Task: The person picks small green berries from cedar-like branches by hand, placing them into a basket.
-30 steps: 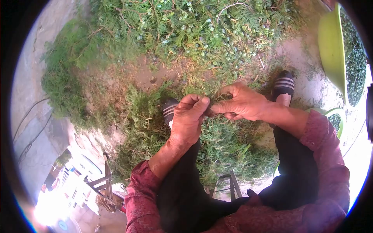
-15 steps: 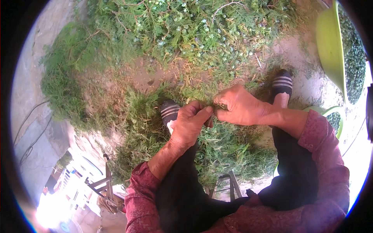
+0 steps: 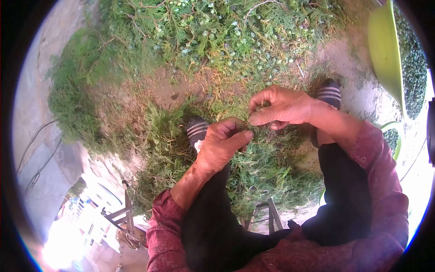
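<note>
My left hand [image 3: 224, 144] is near the middle of the view, thumb and fingers pinched around a small green sprig [image 3: 239, 128]. Just above and to its right, my right hand [image 3: 281, 109] has its fingers curled inward, with a bit of greenery [image 3: 263, 105] showing inside them. The fingertips of the two hands are close together. Beneath them lie cut evergreen branches [image 3: 263, 174]. A large heap of leafy branches with pale berries [image 3: 213, 41] spreads out beyond the hands.
A yellow-green basin [image 3: 385, 59] stands at the upper right, with small green pieces [image 3: 410, 68] beside its rim. Another green rim [image 3: 395, 136] shows below it. Striped shoes [image 3: 197, 128] flank the hands. A wooden frame [image 3: 127, 211] stands lower left; cables [image 3: 36, 140] lie at left.
My right hand has moved slightly up and turned, its fingers now above my left fingertips. My left hand has stayed nearly in place.
</note>
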The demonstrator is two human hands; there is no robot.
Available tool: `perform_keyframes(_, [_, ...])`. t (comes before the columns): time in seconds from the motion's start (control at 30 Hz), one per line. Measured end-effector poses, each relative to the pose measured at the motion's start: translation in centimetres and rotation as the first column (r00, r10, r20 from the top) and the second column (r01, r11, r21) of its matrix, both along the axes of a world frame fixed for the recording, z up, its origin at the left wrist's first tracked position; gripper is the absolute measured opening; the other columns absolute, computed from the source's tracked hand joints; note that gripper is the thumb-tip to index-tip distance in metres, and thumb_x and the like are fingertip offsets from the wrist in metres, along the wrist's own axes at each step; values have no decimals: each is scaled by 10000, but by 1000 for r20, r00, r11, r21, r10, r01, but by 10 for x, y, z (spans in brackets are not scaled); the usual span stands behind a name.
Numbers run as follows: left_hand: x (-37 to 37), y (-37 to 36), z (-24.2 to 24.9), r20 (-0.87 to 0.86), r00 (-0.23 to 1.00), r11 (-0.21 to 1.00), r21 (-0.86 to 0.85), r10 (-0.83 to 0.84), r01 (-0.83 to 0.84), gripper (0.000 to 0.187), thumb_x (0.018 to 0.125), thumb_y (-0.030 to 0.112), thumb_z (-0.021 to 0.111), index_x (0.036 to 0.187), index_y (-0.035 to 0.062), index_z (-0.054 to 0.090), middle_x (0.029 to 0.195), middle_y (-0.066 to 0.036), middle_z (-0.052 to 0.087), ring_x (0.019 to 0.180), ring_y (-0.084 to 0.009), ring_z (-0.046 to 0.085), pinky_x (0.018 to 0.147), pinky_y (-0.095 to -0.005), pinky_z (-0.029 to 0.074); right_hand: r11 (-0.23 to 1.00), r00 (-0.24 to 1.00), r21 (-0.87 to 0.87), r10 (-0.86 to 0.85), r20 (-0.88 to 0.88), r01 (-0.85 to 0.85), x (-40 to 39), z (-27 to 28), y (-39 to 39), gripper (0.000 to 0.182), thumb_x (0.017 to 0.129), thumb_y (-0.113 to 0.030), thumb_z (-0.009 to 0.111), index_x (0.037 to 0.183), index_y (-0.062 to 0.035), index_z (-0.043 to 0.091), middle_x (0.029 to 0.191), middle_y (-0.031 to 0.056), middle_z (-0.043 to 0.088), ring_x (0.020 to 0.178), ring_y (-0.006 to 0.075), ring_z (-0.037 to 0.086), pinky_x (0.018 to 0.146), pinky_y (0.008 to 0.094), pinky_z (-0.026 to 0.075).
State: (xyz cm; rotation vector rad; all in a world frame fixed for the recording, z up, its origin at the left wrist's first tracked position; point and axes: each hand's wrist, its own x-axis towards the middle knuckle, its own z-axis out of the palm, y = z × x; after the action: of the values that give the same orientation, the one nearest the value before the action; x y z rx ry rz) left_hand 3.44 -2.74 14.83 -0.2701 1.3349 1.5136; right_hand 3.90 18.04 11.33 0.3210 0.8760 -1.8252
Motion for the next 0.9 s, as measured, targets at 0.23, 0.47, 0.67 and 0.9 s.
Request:
perform_keyframes(0.23, [3,-2,-1,-202,960,975,-145,-196,169,95,794,78,617,743,33,550,634,41,512,586,-23,468,502,-186,382,926,917,332,281,-284,-181,-2,10,-3,496,708,-347,732,987,25,559,629,19,557,496,65,519,448,189,421])
perform_keyframes(0.47, [0,-2,6,262,957,974,150,128,-171,59,796,67,621,785,44,568,665,-13,542,585,-106,497,551,-269,412,998,996,-5,64,-66,-64,3,14,-1,258,727,-126,660,915,35,587,628,51,568,479,61,499,411,184,380])
perform_keyframes(0.67, [4,-18,-12,510,825,851,296,243,-433,106,796,103,623,895,107,587,702,-42,561,532,-157,474,539,-348,403,961,953,-21,-272,132,277,14,23,45,222,752,-73,590,929,33,509,556,34,477,395,41,391,352,173,302])
perform_keyframes(0.9, [6,-38,-19,307,923,946,151,231,-287,57,822,93,585,865,73,553,656,-37,535,526,-128,471,530,-314,408,405,858,806,-460,-228,432,162,99,190,132,760,-193,559,800,-83,499,611,-1,440,408,51,339,345,195,243])
